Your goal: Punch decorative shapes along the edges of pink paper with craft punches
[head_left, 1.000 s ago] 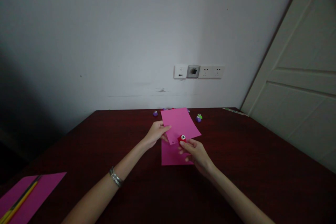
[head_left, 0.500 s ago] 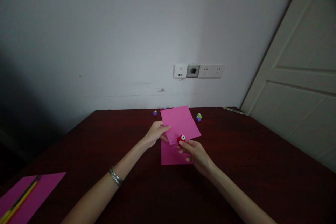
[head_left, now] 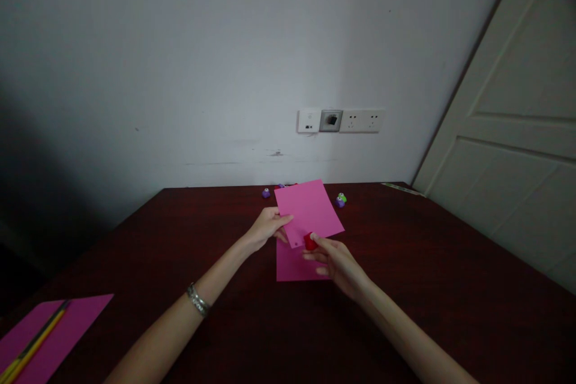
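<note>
My left hand [head_left: 269,227] pinches the left edge of a pink sheet of paper [head_left: 309,207], which is lifted above the table and tilted. A small dark punched mark shows at the sheet's lower left corner. My right hand [head_left: 335,258] grips a small red craft punch [head_left: 309,242] at the sheet's lower edge, its thumb on the white button on top. Beneath the raised sheet, a second pink sheet [head_left: 294,267] lies on the table, partly covered by the first sheet and my right hand.
Along the back lie a purple punch [head_left: 266,193], a purple-and-green pair of punches [head_left: 341,201], and others half hidden behind the raised sheet. At the front left, pencils [head_left: 33,342] rest on another pink sheet [head_left: 81,324]. A strip-like item [head_left: 402,189] lies at the back right.
My right thumb has moved from the side of the red punch onto its top button. The raised sheet's far edge has tipped up slightly. My left hand stays in place.
</note>
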The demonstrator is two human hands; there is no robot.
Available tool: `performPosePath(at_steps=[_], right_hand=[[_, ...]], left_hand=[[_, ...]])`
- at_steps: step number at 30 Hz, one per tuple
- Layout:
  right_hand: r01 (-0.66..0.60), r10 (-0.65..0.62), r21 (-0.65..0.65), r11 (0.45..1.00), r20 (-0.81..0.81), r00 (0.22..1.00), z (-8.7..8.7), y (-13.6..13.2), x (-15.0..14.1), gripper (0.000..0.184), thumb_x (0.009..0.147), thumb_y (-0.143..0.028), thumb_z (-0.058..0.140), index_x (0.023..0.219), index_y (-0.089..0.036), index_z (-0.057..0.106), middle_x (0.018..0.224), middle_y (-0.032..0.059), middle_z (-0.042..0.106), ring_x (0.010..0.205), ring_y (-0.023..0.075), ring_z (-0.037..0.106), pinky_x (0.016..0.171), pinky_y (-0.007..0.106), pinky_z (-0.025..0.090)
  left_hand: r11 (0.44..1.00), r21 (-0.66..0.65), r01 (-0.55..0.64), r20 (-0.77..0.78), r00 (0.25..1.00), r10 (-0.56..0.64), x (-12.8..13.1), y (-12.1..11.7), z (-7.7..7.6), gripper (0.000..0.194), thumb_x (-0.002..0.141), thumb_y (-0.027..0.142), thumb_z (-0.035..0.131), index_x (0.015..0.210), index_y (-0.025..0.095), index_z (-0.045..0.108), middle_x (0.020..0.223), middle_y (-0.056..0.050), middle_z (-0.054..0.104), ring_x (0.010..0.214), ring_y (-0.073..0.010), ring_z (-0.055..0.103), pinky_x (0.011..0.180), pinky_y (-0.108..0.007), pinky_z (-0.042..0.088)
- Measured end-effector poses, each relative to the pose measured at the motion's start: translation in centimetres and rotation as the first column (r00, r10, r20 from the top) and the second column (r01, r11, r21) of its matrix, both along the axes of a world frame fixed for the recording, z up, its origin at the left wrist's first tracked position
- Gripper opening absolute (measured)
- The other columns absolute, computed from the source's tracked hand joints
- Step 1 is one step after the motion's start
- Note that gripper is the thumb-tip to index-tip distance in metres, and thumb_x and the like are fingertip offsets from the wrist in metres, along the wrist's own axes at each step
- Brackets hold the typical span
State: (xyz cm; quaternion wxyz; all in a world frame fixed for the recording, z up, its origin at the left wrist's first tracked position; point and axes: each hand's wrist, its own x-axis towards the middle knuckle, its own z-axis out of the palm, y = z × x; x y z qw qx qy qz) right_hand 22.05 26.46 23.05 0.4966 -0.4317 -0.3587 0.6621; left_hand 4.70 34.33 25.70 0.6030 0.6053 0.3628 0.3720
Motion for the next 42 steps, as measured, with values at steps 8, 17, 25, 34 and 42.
performPosePath(at_steps=[8, 17, 25, 34, 42], right_hand=[[-0.02, 0.019, -0.039, 0.999, -0.034, 0.999, -0.4, 0.1, -0.1, 0.028, 0.067, -0.04, 0.067, 0.08, -0.015, 0.065, 0.076, 0.0064, 0.069, 0.07, 0.0142, 0.065, 0.041, 0.014, 0.045], [0.02, -0.019, -0.022, 1.0, 0.007, 1.0, -0.4, 0.2, -0.5, 0.033, 0.068, -0.043, 0.065, 0.082, -0.013, 0.065, 0.077, 0.0081, 0.068, 0.066, 0.0131, 0.065, 0.039, 0.014, 0.044], [0.009, -0.01, 0.006, 1.0, 0.033, 0.999, -0.3, 0.0, -0.6, 0.036, 0.07, -0.045, 0.062, 0.084, -0.012, 0.061, 0.077, 0.0105, 0.069, 0.067, 0.0163, 0.066, 0.039, 0.015, 0.047], [0.002, -0.003, 0.031, 1.0, 0.02, 1.0, 0.0, -0.3, -0.8, 0.032, 0.073, -0.044, 0.06, 0.086, -0.015, 0.056, 0.082, 0.0104, 0.068, 0.077, 0.0212, 0.066, 0.039, 0.02, 0.051], [0.023, -0.023, 0.023, 0.999, 0.015, 1.0, -0.1, -0.2, -0.8, 0.031, 0.073, -0.043, 0.06, 0.085, -0.015, 0.055, 0.078, 0.0095, 0.068, 0.073, 0.0202, 0.067, 0.038, 0.02, 0.05]], left_hand=[[0.998, -0.018, 0.064, 0.021, 0.998, -0.064, -0.3, 0.4, -0.4, 0.024, 0.076, 0.029, 0.06, 0.087, 0.008, 0.059, 0.069, -0.008, 0.065, 0.055, -0.014, 0.062, 0.047, -0.023, 0.05], [0.997, -0.044, 0.058, 0.02, 0.998, -0.058, 0.1, 0.8, -0.4, 0.024, 0.075, 0.028, 0.061, 0.086, 0.007, 0.06, 0.068, -0.009, 0.065, 0.053, -0.0139, 0.061, 0.047, -0.024, 0.05], [0.996, -0.059, 0.074, 0.003, 0.997, -0.074, 0.1, 0.8, -0.6, 0.026, 0.074, 0.031, 0.062, 0.084, 0.007, 0.059, 0.065, -0.008, 0.064, 0.052, -0.0139, 0.061, 0.047, -0.025, 0.05], [0.991, -0.056, 0.126, 0.022, 0.992, -0.125, -0.1, 1.2, -1.2, 0.027, 0.076, 0.034, 0.06, 0.083, 0.008, 0.058, 0.063, -0.007, 0.064, 0.051, -0.0145, 0.061, 0.048, -0.025, 0.05], [0.988, -0.059, 0.142, 0.015, 0.99, -0.142, -0.2, 1.3, -1.2, 0.028, 0.076, 0.035, 0.059, 0.082, 0.007, 0.057, 0.061, -0.008, 0.064, 0.049, -0.0138, 0.06, 0.048, -0.025, 0.05]])
